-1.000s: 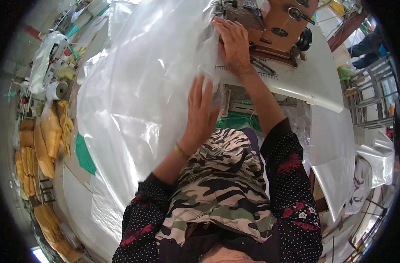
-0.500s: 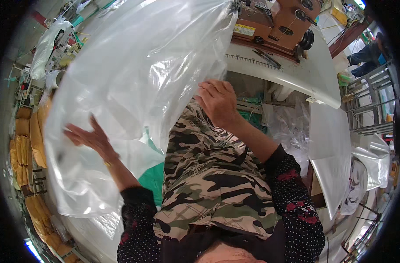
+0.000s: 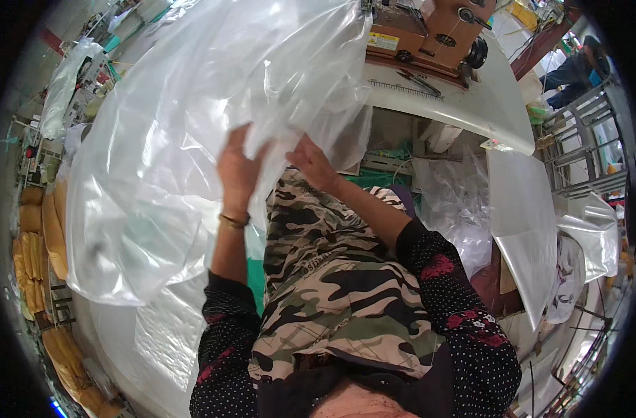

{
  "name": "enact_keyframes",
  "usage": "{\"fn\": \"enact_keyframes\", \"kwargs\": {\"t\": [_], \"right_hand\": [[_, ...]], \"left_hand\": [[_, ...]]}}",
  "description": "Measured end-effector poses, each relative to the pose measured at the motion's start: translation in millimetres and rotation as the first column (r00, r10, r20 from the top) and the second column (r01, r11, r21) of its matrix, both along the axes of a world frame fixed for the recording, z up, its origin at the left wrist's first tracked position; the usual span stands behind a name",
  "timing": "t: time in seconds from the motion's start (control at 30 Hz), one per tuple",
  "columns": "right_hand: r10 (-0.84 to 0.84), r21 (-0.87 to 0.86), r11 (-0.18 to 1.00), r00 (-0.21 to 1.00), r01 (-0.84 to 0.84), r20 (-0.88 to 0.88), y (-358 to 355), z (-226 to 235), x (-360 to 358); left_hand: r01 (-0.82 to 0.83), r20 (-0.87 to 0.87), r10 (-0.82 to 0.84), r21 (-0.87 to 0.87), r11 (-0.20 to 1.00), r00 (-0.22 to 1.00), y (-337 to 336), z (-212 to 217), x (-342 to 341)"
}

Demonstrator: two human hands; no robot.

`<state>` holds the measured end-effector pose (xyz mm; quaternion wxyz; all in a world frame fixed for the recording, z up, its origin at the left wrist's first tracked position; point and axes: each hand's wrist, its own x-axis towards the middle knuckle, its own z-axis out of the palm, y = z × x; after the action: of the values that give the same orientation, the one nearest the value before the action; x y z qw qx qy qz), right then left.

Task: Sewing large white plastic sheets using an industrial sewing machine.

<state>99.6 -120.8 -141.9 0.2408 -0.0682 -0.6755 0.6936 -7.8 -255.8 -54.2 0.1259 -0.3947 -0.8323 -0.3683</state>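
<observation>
Large plastic sheet [image 3: 182, 132] before the seated person, seen from above. The sheet lies to the left of a brown sewing machine [image 3: 450, 42], reaching close beside it at the top. Its long axis runs obliquely, from the upper edge of the view near the machine to a rounded end at the lower left; the right border slants down toward the person's lap, and a loose flap hangs near the front edge of the white table [image 3: 478, 108]. The material is colourless, glossy and translucent, with a milky cast, soft creases and bright streaks of reflected light. A pale green tint shows through its lower part, and a dark, blurred spot appears near the left border. The left hand [image 3: 239, 169] is over the middle of the sheet, fingers pointing away from the body and thumb spread well apart from them; the fingertips are blurred. The right hand [image 3: 314, 166] is at the right border, its fingers directed up and to the left, close together; whether they grip the film cannot be told. Below both hands lies a camouflage-patterned apron [image 3: 346, 306]. A slender dark tool [image 3: 421, 83] rests on the table in front of the machine.
</observation>
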Motion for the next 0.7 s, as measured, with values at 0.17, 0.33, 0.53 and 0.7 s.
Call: {"fn": "enact_keyframes", "kwargs": {"t": [0.17, 0.33, 0.53, 0.7], "right_hand": [[-0.129, 0.194, 0.973, 0.992, 0.124, 0.015, 3.0, 5.6, 32.9], [-0.764, 0.485, 0.274, 0.495, 0.830, -0.415, 41.1, 20.9, 81.2], [-0.487, 0.348, 0.855, 0.824, 0.384, 0.289, 66.7, -43.5, 89.9], [-0.356, 0.347, 0.866, 0.931, 0.360, -0.079, 12.9, 22.9, 119.1]], "left_hand": [[0.073, 0.099, -0.079, 0.062, 0.995, 0.992, -2.0, -61.7, 28.2], [0.002, 0.064, -0.013, 0.166, 0.986, 0.998, -22.6, -67.5, 52.9], [0.104, 0.274, -0.156, 0.194, 0.975, 0.949, -42.1, -50.1, 55.2], [0.300, 0.597, -0.422, 0.297, 0.906, 0.682, -61.5, 30.3, 82.6]]}}
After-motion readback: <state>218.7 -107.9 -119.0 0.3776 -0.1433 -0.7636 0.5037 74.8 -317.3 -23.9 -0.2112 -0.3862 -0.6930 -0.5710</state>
